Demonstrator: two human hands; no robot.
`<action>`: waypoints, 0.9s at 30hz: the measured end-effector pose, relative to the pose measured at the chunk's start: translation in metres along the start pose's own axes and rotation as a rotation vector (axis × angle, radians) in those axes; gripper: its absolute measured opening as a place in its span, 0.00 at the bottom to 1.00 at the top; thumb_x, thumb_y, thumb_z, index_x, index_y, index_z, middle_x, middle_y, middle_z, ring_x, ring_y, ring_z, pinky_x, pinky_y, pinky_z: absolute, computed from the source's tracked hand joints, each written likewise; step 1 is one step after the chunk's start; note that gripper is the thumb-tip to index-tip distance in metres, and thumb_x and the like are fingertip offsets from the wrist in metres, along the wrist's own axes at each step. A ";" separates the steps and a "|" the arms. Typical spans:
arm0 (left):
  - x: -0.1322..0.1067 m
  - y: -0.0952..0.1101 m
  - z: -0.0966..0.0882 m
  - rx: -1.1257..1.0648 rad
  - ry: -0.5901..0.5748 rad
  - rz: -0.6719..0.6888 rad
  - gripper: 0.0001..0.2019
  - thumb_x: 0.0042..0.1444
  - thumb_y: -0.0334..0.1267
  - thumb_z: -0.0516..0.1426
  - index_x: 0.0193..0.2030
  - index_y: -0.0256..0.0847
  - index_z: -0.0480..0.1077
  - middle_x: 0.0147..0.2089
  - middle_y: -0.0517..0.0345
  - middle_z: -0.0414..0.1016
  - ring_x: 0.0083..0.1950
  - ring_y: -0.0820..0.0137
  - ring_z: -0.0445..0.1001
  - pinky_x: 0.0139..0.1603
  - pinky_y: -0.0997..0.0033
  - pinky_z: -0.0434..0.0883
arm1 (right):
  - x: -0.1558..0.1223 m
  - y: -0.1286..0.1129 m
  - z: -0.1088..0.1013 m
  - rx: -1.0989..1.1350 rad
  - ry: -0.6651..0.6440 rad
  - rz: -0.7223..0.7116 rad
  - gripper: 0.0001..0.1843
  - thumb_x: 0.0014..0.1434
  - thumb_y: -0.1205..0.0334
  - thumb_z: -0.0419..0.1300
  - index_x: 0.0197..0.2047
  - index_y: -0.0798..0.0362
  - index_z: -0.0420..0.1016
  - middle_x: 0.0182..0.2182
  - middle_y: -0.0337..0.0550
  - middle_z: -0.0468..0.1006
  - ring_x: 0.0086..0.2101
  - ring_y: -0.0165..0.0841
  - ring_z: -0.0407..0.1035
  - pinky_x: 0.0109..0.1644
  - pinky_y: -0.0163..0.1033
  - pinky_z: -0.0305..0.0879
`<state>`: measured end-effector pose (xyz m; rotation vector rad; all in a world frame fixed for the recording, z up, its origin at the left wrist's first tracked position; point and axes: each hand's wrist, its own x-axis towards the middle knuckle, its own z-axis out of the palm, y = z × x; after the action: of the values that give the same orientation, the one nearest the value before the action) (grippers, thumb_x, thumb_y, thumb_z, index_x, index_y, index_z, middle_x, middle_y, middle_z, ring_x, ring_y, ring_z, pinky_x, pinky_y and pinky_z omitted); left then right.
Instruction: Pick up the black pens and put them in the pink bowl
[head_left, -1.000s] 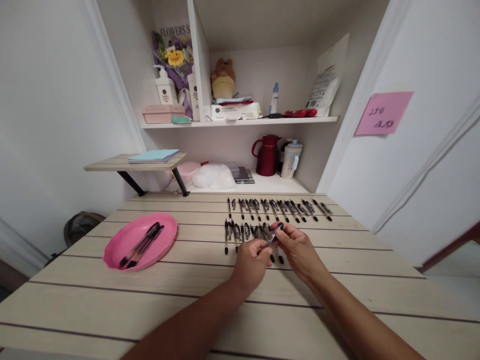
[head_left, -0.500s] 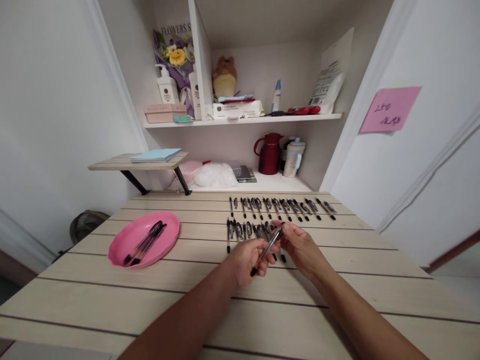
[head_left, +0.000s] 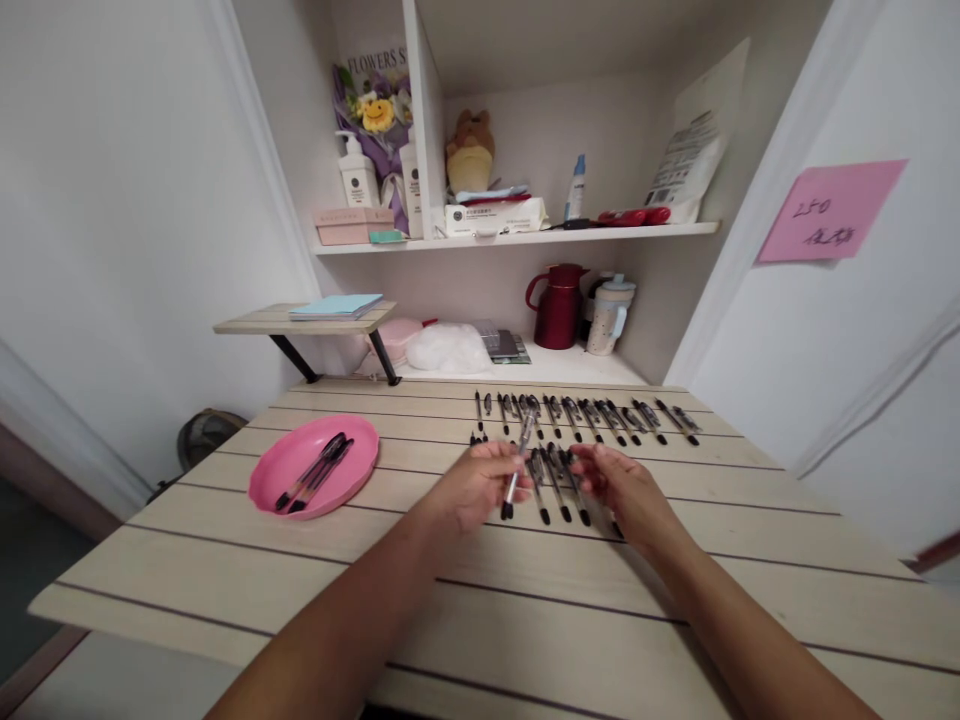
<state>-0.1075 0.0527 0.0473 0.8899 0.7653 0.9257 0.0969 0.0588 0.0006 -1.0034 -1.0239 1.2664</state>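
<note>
My left hand (head_left: 487, 480) is closed around a pen (head_left: 514, 485), which stands tilted with its black end down and its clear, blurred part pointing up and away. To the right, my right hand (head_left: 622, 490) hovers over the near row of pens (head_left: 556, 490), its fingers loosely curled and apart; I see nothing clearly held in it. One pen end shows from beneath that hand. Part of the near row is hidden behind my left hand. Farther back lies another row of pens and clear caps (head_left: 592, 418).
On the left, a pink scalloped plate (head_left: 262, 490) holds several black pens (head_left: 315, 472). Behind it stands a small raised shelf (head_left: 255, 322) with blue paper (head_left: 337, 306). A red jug (head_left: 556, 310) and a pale tumbler (head_left: 611, 318) stand in the cabinet beyond the table.
My hands have moved apart; the right no longer touches the held pen. The left hand has turned that pen more upright. The view has shifted slightly left.
</note>
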 end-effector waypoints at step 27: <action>-0.083 0.075 -0.165 1.801 0.765 -0.314 0.13 0.47 0.34 0.53 0.39 0.37 0.72 0.35 0.43 0.76 0.35 0.59 0.72 0.32 0.68 0.62 | 0.020 0.008 -0.031 -0.582 0.277 -0.016 0.13 0.45 0.51 0.59 0.25 0.53 0.71 0.18 0.40 0.72 0.18 0.29 0.62 0.22 0.36 0.56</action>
<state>-0.3069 0.0516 0.0566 1.8331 2.4587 -0.0011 0.1262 0.0785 -0.0137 -1.5597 -1.2019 0.7906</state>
